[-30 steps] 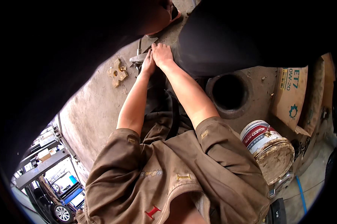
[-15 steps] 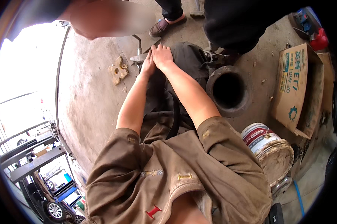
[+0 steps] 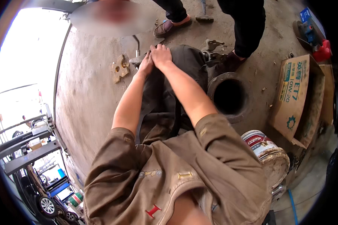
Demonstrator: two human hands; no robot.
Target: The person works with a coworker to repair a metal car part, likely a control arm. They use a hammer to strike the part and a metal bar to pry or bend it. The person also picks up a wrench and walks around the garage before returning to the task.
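My left hand (image 3: 146,66) and my right hand (image 3: 161,57) rest side by side at my dark-trousered knee (image 3: 185,58). The right lies over the cloth with fingers slightly apart. The left has stretched fingers, partly hidden against the right hand; I see nothing held in either. Just beyond the left hand is a grey metal piece (image 3: 135,60), with a bent metal rod (image 3: 138,45) rising beside it. A yellowish flat metal part with a hole (image 3: 119,69) lies on the floor to the left. Right of my knee are rusty metal parts (image 3: 216,57).
A thick ring-shaped cylinder (image 3: 214,90) with a dark opening stands at my right. Beyond it are a cardboard box (image 3: 289,97) and a stained bucket (image 3: 264,150). Another person's shoes (image 3: 171,28) are ahead, near a hammer (image 3: 204,17). Vehicle lift beams (image 3: 30,157) show far left.
The other person's dark-trousered leg at upper right has shifted, showing more of the hammer and metal parts. My view has moved slightly; my hands stay together at the knee.
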